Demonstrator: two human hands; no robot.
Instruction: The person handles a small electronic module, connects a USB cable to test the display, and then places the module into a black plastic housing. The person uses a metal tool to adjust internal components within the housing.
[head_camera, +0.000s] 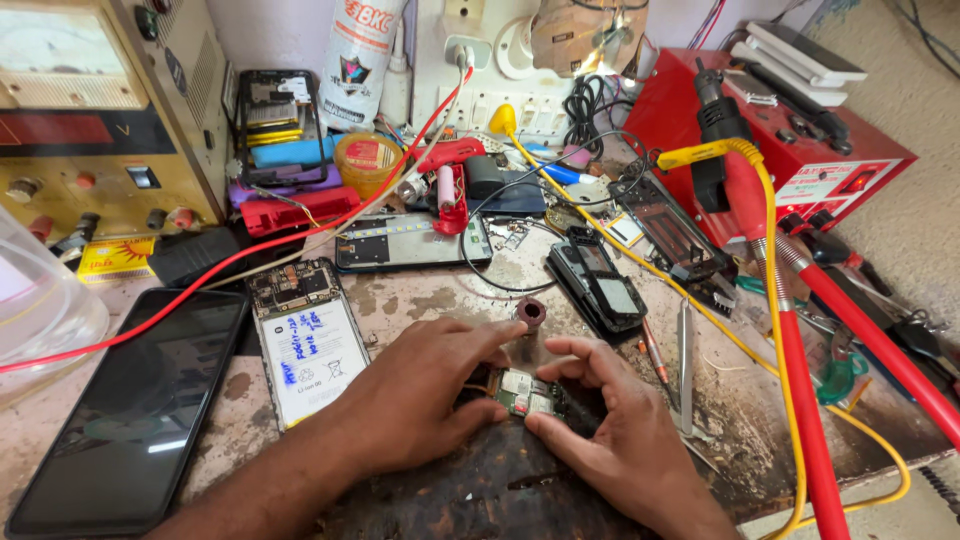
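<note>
A small green circuit board (527, 393) with metal shields lies on a dark mat (500, 490) near the bench's front edge. My left hand (420, 395) rests to its left, thumb and fingers pinching the board's left side. My right hand (610, 420) closes on the board's right side, fingers curled over its top edge and thumb under it. Both hands hold the board together.
An opened phone with a white battery (305, 335) and a dark phone screen (135, 410) lie to the left. Behind are phone frames (595, 275), a small solder spool (530, 312), tweezers (685, 365), a red hose (800, 400), a yellow cable (770, 300), a power supply (100, 110) and a red box (800, 150).
</note>
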